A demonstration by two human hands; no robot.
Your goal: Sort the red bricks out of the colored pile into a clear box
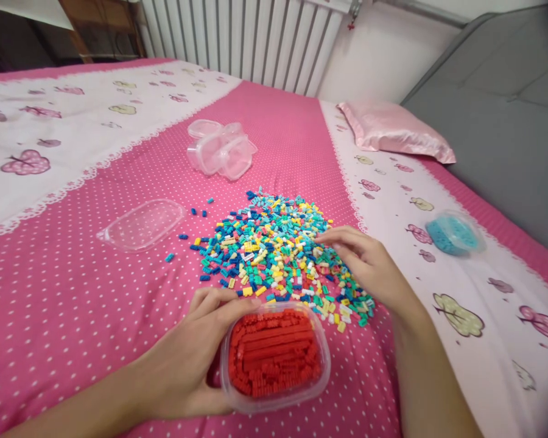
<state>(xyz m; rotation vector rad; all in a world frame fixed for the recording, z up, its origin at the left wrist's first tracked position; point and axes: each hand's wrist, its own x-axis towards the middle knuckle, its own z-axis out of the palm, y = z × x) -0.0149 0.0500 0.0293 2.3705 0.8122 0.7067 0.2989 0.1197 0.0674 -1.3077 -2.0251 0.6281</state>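
A clear plastic container [326, 371] of small red building bricks [276, 353] sits on the bed in front of me. My left hand [187, 353] grips its left side, fingers along the back corner and thumb low at the front. Behind it spreads a loose pile of small building bricks [260, 237] in blue, teal, green, yellow, white and pink. My right hand [365, 261] reaches over the pile's right side with fingers extended and slightly bent, tips at the bricks. No brick shows between those fingers; the undersides are hidden.
A clear lid [144, 225] lies left of the pile, near a few stray bricks. Several empty clear containers [221, 149] are heaped farther back. On the right stands a container of light-blue bricks [454, 233]. A pink pillow [393, 131] lies by the grey headboard [497, 109].
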